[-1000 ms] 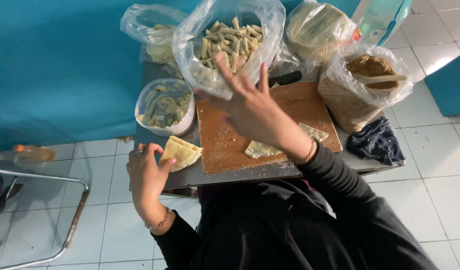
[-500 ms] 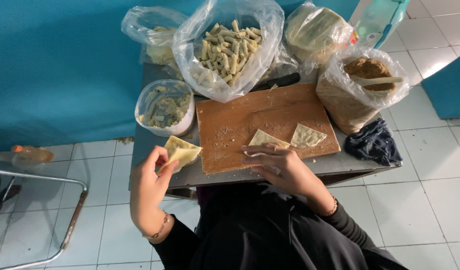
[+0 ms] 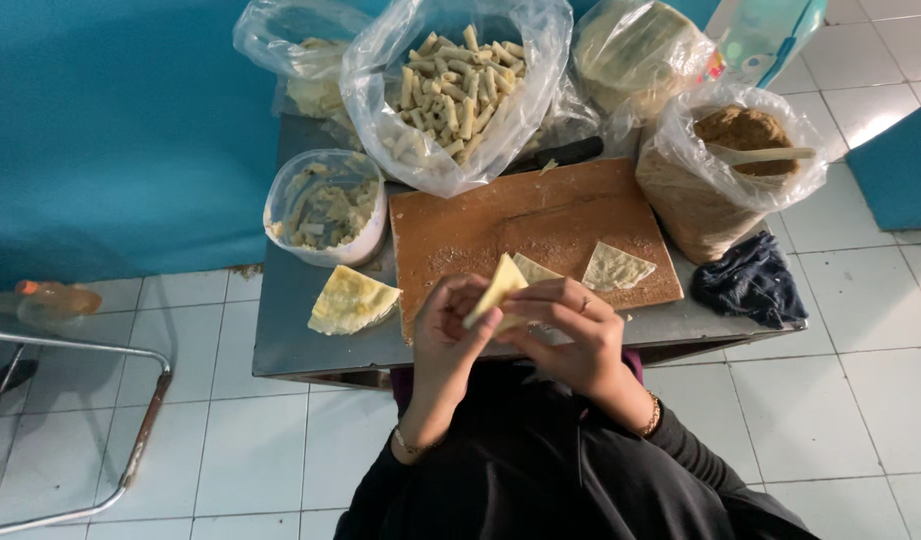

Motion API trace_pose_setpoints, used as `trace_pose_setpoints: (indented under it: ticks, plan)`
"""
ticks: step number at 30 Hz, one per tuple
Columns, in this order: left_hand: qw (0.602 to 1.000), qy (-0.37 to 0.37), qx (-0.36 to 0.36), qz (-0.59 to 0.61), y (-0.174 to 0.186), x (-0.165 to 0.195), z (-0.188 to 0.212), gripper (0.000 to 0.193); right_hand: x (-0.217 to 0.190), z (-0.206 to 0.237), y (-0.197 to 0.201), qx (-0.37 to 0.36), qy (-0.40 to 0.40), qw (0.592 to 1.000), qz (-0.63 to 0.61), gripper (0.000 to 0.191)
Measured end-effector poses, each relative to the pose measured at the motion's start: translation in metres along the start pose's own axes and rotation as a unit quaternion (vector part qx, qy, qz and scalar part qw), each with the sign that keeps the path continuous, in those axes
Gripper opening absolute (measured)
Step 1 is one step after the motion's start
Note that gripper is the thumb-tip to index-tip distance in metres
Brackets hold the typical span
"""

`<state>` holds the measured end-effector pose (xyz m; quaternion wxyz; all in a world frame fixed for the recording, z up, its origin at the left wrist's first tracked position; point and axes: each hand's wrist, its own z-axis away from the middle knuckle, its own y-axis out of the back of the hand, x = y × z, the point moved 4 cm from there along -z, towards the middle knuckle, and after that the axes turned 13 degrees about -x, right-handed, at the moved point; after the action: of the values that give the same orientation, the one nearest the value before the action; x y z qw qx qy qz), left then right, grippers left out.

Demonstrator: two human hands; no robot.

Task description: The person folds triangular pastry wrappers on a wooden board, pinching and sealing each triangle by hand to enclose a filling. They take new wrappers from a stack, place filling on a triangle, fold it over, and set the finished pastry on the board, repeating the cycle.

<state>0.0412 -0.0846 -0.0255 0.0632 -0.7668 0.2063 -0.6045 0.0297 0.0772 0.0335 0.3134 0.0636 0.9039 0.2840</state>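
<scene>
- Over the near edge of the wooden cutting board (image 3: 526,225), both hands now meet; earlier the right hand (image 3: 571,335) lay flat on it.
- Left hand (image 3: 451,330) and right pinch one pale yellow triangular wrapper (image 3: 496,290), lifted, thin, folded.

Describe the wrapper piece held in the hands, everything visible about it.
The wrapper piece is a thin, pale yellow, roughly triangular sheet that looks like soft dough. It is tilted, one corner pointing up over the wooden board's near edge. The left hand and right hand pinch its lower part between their fingertips, hiding that end. Nothing else touches it.
</scene>
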Motion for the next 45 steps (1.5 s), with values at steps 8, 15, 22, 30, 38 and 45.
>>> trace_pose_setpoints:
  ticks: [8,15,22,30,38,45]
  plan:
    - [1.0,-0.01,-0.029,0.001,-0.001,-0.008,0.005,0.035,0.007,0.007,0.003,0.005,-0.072,0.997,-0.027,0.038]
    - [1.0,-0.019,-0.005,0.008,0.012,-0.025,0.008,0.023,0.014,0.008,0.005,-0.022,-0.099,0.989,-0.108,0.027]
    - [0.997,-0.003,-0.016,-0.08,0.005,-0.009,0.005,0.029,0.009,0.011,0.004,0.006,-0.088,0.995,-0.035,0.011]
    - [0.993,0.032,0.002,-0.113,0.001,-0.001,0.003,0.027,0.034,0.019,-0.002,-0.024,-0.206,0.949,-0.239,0.008]
    - [0.996,-0.031,-0.052,-0.06,0.0,-0.003,0.003,0.024,0.021,0.012,0.0,-0.055,-0.161,0.971,-0.169,0.026]
    - [0.954,-0.084,-0.059,-0.282,-0.017,0.016,0.003,0.025,0.009,0.013,0.002,0.01,-0.129,0.987,-0.094,0.021]
